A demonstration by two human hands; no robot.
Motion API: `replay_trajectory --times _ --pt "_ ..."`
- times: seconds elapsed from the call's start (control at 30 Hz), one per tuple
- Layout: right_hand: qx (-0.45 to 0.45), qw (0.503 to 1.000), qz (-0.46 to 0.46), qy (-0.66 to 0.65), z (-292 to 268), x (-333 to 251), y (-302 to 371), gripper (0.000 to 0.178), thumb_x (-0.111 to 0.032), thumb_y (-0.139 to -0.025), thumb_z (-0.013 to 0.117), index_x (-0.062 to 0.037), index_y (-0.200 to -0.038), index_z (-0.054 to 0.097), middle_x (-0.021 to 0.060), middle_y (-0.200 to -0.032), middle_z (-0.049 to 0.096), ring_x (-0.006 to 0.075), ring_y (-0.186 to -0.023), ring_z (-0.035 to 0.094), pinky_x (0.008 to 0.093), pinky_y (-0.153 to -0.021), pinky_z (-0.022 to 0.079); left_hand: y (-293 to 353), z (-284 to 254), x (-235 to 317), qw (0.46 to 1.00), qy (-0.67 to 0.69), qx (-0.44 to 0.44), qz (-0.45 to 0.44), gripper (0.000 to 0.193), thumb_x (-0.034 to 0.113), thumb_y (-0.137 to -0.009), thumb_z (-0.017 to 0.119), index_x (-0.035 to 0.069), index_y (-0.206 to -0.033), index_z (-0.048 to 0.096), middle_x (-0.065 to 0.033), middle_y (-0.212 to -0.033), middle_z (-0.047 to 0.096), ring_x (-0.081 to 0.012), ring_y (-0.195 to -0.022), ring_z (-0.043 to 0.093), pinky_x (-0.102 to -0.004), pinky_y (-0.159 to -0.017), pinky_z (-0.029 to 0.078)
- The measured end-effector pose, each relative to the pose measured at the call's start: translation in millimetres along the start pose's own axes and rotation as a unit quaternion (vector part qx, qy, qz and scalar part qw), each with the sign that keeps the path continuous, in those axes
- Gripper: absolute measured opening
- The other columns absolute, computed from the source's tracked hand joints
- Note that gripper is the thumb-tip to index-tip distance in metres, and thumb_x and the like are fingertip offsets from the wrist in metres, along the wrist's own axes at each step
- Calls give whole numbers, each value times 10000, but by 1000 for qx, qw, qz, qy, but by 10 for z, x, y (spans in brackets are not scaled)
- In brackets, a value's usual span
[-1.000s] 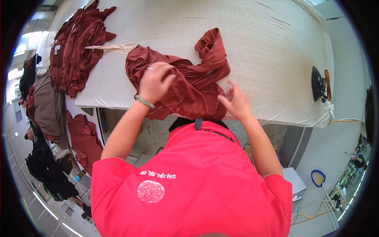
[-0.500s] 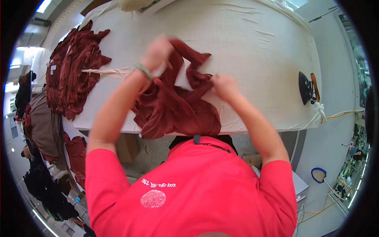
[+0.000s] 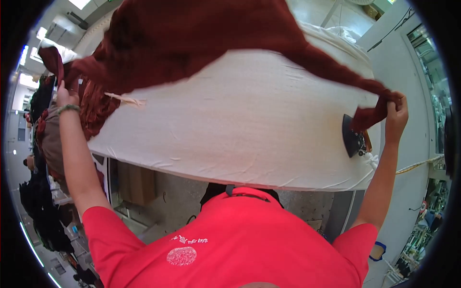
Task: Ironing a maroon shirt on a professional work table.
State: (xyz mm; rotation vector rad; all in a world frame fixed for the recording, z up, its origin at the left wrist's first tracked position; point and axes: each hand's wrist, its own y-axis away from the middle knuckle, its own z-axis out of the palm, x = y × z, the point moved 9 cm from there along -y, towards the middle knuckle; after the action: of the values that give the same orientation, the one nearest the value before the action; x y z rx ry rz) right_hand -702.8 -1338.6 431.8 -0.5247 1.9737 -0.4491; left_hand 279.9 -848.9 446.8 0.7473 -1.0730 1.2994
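Note:
A large dark red garment (image 3: 201, 38) hangs spread in the air above the white padded table (image 3: 249, 129). My left hand (image 3: 63, 93), with a green bracelet at the wrist, grips one edge of the cloth at the far left. My right hand (image 3: 396, 108) grips the opposite edge at the far right, arm stretched wide. The cloth covers the top of the view and hides the far part of the table.
A black iron (image 3: 354, 137) rests on the table's right end, just below my right hand, with a yellowish cord (image 3: 418, 165) beside it. More dark red garments (image 3: 93, 108) lie piled at the table's left end. Dark clothes hang on a rack (image 3: 43, 144) at left.
The garment went from bunched on the table under both hands to lifted and spread wide in the air. My hands moved apart, left far left, right far right.

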Motion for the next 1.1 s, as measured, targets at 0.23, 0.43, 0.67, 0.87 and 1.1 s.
replay_trajectory --times 0.23,0.43,0.67,0.87,1.1 --pt "-181 970 159 18 -437 632 967 174 10 -938 542 6 -1044 679 8 -882 668 62 -764 590 239 -665 492 1321 -1010 -925 941 -281 134 -131 302 379 -1045 644 83 -1088 686 -29 -903 697 -167 -709 643 -301 -544 505" --pt "-125 954 271 -8 -978 1495 1027 169 -12 -976 565 11 -1066 706 14 -892 707 48 -682 586 232 -596 490 1619 -706 -791 879 -455 94 -103 423 502 -996 690 92 -1101 669 -19 -931 617 -157 -738 573 -294 -553 472" --pt "-121 951 269 87 -1119 1738 884 221 -104 -1006 645 36 -1161 718 52 -1038 736 126 -947 662 266 -858 532 540 376 -533 986 -107 -41 -118 275 161 -1120 516 -84 -1200 612 -221 -1220 715 -333 -1165 708 -450 -1086 588" --pt "-282 901 327 40 -737 1109 1361 234 -113 -1000 643 42 -1154 727 56 -1010 735 134 -918 642 277 -857 515 513 559 -916 989 11 -44 -141 362 169 -1154 374 -134 -1271 533 -268 -1294 656 -401 -1304 597 -590 -1176 479" --pt "-387 816 342 259 -416 1277 1972 323 -238 -974 699 54 -1106 743 121 -892 748 196 -798 666 360 -776 527 2414 1388 -2397 699 -648 -276 121 431 311 -945 715 -13 -1228 681 -205 -1106 747 -344 -1052 697 -408 -966 547"
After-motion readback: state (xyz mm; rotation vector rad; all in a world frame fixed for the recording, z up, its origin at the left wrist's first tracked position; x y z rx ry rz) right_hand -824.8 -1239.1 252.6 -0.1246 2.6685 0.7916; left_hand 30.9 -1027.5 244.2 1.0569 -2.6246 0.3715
